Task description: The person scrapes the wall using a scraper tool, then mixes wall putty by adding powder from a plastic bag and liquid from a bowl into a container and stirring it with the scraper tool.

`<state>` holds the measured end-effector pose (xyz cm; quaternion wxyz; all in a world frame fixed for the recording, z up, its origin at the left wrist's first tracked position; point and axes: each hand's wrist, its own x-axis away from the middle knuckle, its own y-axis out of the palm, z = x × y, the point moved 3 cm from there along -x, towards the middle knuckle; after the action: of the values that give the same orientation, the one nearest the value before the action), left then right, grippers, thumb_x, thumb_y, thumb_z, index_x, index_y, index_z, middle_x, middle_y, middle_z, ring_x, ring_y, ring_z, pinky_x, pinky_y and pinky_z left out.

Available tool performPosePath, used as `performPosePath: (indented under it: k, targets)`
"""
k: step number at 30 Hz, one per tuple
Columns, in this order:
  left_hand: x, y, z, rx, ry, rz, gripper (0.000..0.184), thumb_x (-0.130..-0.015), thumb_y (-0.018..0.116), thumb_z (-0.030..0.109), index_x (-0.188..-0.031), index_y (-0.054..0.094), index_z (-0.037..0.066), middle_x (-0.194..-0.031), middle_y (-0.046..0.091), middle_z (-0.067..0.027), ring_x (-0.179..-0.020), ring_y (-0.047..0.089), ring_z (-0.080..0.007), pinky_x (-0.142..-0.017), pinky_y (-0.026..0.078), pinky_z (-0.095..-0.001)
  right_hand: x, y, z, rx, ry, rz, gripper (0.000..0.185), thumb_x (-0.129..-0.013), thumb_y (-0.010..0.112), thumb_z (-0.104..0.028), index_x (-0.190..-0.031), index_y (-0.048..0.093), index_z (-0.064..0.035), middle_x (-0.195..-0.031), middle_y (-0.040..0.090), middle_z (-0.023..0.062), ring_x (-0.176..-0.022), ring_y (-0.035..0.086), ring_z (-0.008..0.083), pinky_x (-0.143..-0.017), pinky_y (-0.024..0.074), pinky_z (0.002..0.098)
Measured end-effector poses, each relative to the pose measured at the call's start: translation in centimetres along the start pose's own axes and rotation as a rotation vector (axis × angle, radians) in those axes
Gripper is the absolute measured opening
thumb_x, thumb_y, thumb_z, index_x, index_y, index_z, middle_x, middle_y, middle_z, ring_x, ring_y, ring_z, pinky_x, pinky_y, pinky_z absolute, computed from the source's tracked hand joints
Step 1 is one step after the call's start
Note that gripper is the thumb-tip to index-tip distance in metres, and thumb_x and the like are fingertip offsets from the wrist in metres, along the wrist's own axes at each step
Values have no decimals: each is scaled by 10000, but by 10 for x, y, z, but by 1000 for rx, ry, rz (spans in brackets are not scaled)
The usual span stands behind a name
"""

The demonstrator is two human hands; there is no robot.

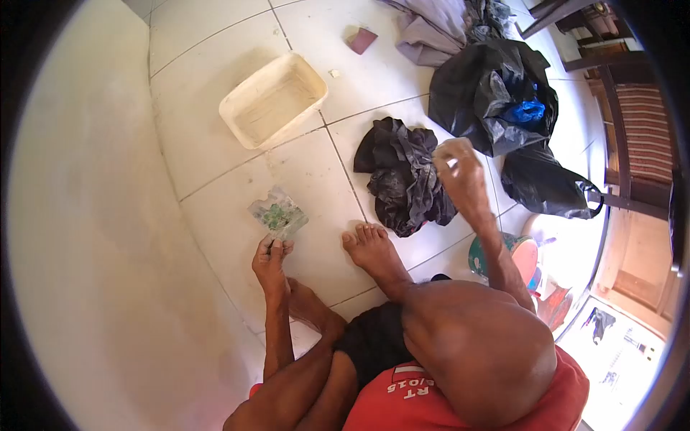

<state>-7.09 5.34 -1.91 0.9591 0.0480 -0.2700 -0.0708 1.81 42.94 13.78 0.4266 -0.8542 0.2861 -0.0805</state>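
A torn, greyish packet with green bits on it (278,214) is pinched by its lower edge in my left hand (272,262), just above the tiled floor. My right hand (462,172) is raised at the right edge of a crumpled black plastic bag (406,176), its fingers curled round with the thumb. Whether anything small is between those fingers cannot be made out. A cream rectangular tub (273,100) lies on the floor beyond the packet, with pale residue inside.
Larger black bags (496,93) with a blue bundle (525,111) lie at the right, near grey cloth (435,32). A reddish scrap (363,41) is at the top. A wooden chair (636,136) and a green round container (478,255) stand at the right; a wall (100,215) is at the left.
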Motion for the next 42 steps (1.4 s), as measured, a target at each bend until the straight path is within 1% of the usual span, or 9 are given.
performPosePath:
  k: [3, 7, 9, 18, 22, 28, 31, 37, 42]
  targets:
    - [-1, -2, 0, 1, 6, -20, 303, -950, 596, 93, -1180, 558, -100, -903, 658, -109, -846, 674, -200, -792, 553, -325, 22, -28, 12, 115, 100, -48, 96, -895, 583, -87, -948, 626, -19, -951, 648, 152, -832, 671, 329, -720, 530, 390]
    - [-1, -1, 2, 18, 15, -10, 288, -953, 588, 91, -1172, 564, -95, -900, 658, -112, -854, 666, -192, -793, 551, -321, 119, -7, 28, 417, 350, -937, 200, -902, 570, -200, -999, 649, -43, -1015, 656, 198, -942, 649, 377, -786, 521, 487]
    - [0, 2, 5, 2, 11, -8, 286, -954, 587, 92, -1173, 567, -90, -898, 658, -110, -848, 662, -188, -795, 550, -321, 179, -8, 59, 266, 329, -1044, 286, -894, 580, -282, -1032, 652, -43, -1043, 648, 221, -1008, 629, 385, -840, 497, 502]
    - [-3, 1, 7, -22, -3, -59, 246, -955, 577, 65, -1158, 568, -73, -912, 634, -82, -839, 647, -173, -807, 550, -333, 283, 11, 119, 276, 363, -1078, 314, -876, 591, -292, -1070, 660, -56, -1070, 649, 197, -1025, 623, 368, -886, 492, 457]
    - [-4, 0, 5, 27, 1, -27, 203, -958, 573, 55, -1128, 567, -57, -925, 627, -79, -841, 641, -173, -813, 553, -344, 293, 16, 109, 217, 398, -1089, 331, -903, 521, -248, -1157, 652, -81, -1101, 642, 178, -1055, 619, 353, -883, 495, 432]
    - [-8, -7, 2, 11, 39, -41, 201, -965, 573, 68, -1143, 566, -25, -923, 624, -69, -851, 643, -187, -820, 548, -341, 313, 2, 82, 57, 326, -854, 285, -873, 585, -227, -1098, 641, -61, -1068, 648, 177, -1034, 617, 350, -880, 494, 437]
    - [-11, -12, -2, 14, 38, -55, 211, -970, 573, 80, -1153, 567, -24, -938, 629, -72, -864, 646, -188, -819, 546, -339, 335, -10, 73, -368, 272, -681, 263, -859, 587, -172, -1092, 639, -59, -1034, 656, 178, -1010, 624, 359, -867, 495, 441]
    - [-15, -13, -6, 2, 23, -62, 227, -973, 577, 89, -1167, 565, -29, -965, 646, -96, -862, 648, -188, -807, 545, -329, 385, -15, 80, 86, 460, -918, 225, -860, 572, -122, -1063, 647, -58, -1006, 660, 178, -985, 628, 366, -857, 493, 449]
    - [-25, -17, -14, 44, 25, -94, 216, -966, 579, 68, -1159, 566, -29, -951, 650, -108, -860, 655, -192, -785, 557, -326, 371, -11, 83, 125, 456, -849, 203, -861, 559, -80, -1039, 654, -58, -982, 662, 179, -964, 631, 371, -849, 492, 455]
